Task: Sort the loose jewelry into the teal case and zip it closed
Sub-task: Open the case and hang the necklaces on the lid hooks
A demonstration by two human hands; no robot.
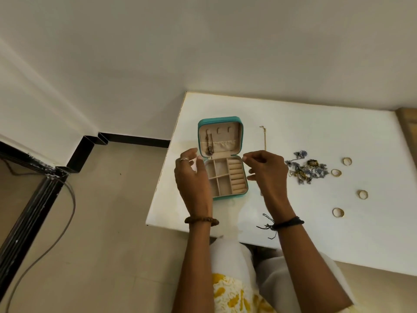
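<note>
Both hands hover over the open teal case (pixel 222 158): left hand (pixel 191 175) fingers loosely spread, right hand (pixel 267 170) pinched, on what I can't tell; rings (pixel 336 172) lie off right.

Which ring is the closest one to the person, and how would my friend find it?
Start at the open teal case on the white table, then look right, past the right hand and the tangled blue-and-gold jewelry pile. Four gold rings lie there, apart from each other. It is the nearest ring, lowest in the picture.
</note>
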